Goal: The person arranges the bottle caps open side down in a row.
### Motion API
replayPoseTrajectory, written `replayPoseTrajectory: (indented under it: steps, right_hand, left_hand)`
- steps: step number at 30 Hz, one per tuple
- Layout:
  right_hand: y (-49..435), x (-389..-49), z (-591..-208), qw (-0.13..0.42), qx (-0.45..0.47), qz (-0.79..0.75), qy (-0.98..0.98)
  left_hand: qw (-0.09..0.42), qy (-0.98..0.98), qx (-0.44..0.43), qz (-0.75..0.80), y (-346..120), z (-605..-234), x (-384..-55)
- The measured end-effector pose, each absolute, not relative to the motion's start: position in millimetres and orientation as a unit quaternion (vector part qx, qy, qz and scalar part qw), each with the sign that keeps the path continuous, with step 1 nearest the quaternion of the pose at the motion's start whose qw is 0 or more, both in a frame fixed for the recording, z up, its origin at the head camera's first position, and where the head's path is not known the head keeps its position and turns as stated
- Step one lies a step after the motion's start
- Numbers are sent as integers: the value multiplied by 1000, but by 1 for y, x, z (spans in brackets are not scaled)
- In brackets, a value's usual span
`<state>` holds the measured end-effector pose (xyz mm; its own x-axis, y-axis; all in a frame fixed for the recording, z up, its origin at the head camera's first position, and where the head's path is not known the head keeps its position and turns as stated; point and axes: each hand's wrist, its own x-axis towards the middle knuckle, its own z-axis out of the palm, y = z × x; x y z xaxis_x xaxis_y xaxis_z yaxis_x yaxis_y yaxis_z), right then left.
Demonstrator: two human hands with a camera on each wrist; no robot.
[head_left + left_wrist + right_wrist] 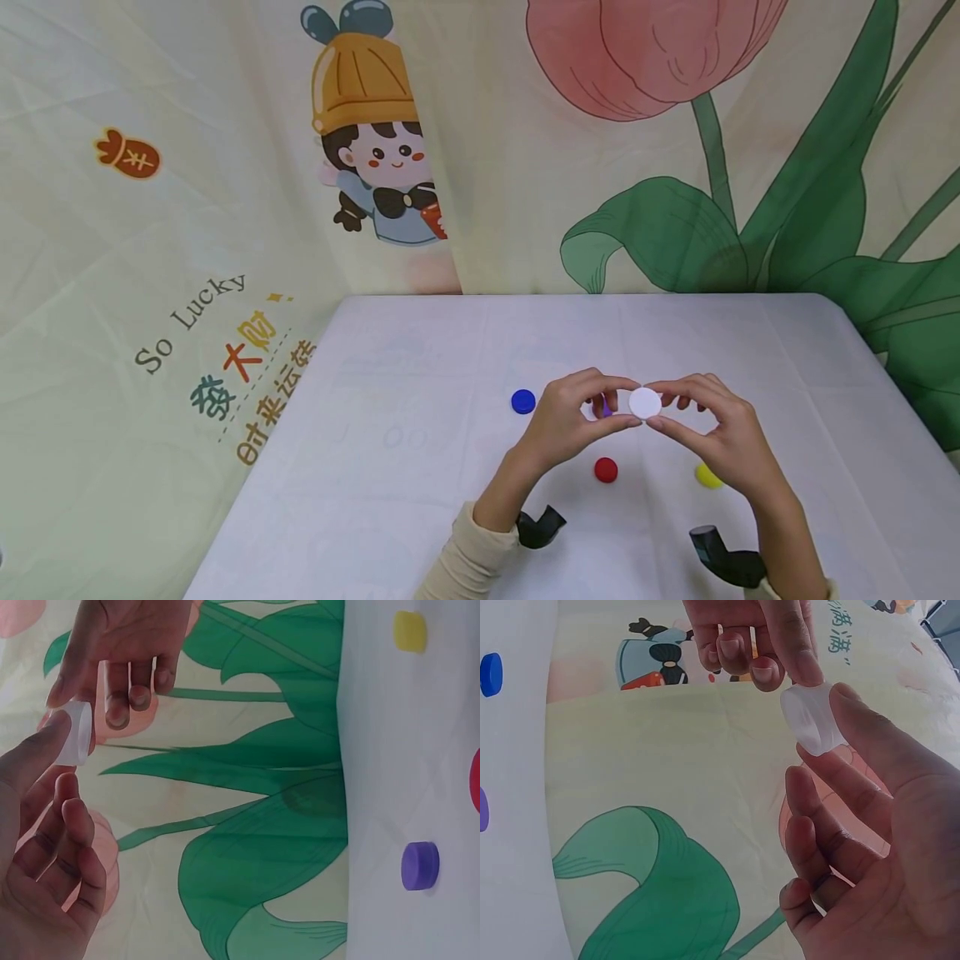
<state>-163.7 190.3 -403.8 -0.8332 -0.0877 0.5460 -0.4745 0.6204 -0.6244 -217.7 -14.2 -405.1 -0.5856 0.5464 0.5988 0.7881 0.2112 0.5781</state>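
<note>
A white bottle cap (645,403) is held up above the table between both hands. My left hand (573,417) pinches it from the left with thumb and forefinger, and my right hand (720,425) does the same from the right. In the right wrist view the hollow underside of the white cap (810,720) shows. A purple cap (420,865) lies on the table, mostly hidden behind the left fingers in the head view. Nearer the front is a red cap (606,470). A yellow cap (708,476) lies partly behind the right hand.
A blue cap (523,402) lies on the table left of the left hand. The white-covered table (375,467) meets a printed curtain (495,167) at its back edge. Black wrist cameras (540,527) sit on both wrists.
</note>
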Motion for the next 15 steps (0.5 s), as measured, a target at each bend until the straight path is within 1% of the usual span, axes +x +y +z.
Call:
replayPoseTrajectory:
  steps: [9, 15]
  right_hand:
    - [193, -164, -406, 244, 165, 408, -864]
    - [198, -165, -406, 248, 168, 414, -860]
  left_hand:
    - [130, -762, -433, -465, -11, -404, -216]
    - [144, -762, -434, -458, -4, -405, -218]
